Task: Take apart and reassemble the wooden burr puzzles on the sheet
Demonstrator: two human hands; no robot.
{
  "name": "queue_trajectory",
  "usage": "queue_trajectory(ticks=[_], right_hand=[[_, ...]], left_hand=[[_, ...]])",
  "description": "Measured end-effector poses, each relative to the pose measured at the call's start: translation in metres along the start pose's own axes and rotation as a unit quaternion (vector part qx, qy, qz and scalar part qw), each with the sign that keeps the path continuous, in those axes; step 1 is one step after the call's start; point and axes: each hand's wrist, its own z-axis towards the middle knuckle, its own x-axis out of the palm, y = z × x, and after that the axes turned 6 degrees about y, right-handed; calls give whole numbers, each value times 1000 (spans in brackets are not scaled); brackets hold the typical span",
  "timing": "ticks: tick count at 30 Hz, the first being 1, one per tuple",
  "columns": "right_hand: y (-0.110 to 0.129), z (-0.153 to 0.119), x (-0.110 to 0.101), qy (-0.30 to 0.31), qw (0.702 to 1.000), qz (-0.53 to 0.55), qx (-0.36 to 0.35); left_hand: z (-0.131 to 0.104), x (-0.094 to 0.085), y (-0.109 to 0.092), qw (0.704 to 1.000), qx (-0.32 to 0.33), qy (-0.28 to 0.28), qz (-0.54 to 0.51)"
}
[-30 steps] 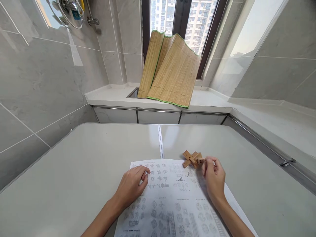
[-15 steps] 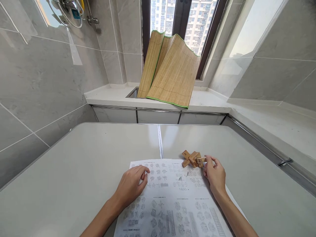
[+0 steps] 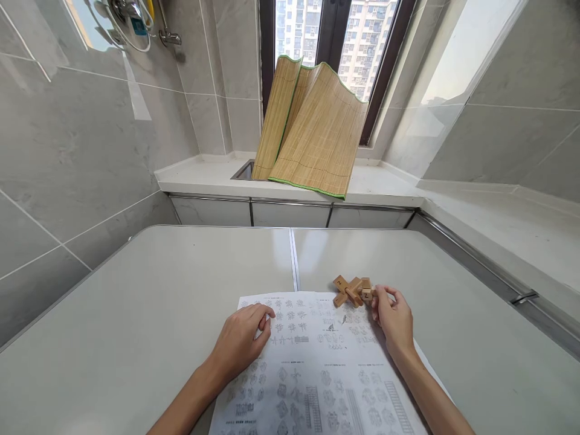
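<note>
A wooden burr puzzle (image 3: 348,290) made of crossing notched bars sits at the top right edge of a printed instruction sheet (image 3: 312,356). Dark marks like a digit show on some bar ends. My right hand (image 3: 393,314) is closed at the puzzle's right side, thumb and fingers pinching a wooden puzzle piece (image 3: 367,295). How far that piece sits inside the others cannot be made out. My left hand (image 3: 247,332) rests on the sheet's left part, fingers loosely curled, thumb apart from the index finger, holding nothing. Small line drawings cover the sheet.
The sheet lies on a pale table (image 3: 136,314) with a seam (image 3: 293,260) down its middle. Beyond the far edge, a folded bamboo mat (image 3: 317,133) leans against the window on a white ledge (image 3: 203,175). Grey tiled walls stand on both sides.
My right hand and the pinched piece have shifted slightly left, closer to the other bars. The puzzle has nudged a little left too. My left hand stays still.
</note>
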Motion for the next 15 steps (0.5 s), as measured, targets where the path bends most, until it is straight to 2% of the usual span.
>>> queue_trajectory(ticks=[3, 9, 11, 15], right_hand=[[-1, 2, 1, 4, 998, 62, 23], [4, 5, -2, 5, 977, 213, 18], [11, 4, -2, 40, 966, 255, 16], [26, -5, -1, 150, 938, 312, 17]], left_hand=[[0, 0, 0, 1000, -1, 0, -3], [0, 0, 0, 1000, -1, -3, -7], [0, 0, 0, 1000, 3, -5, -8], [0, 1, 0, 1000, 6, -8, -2]])
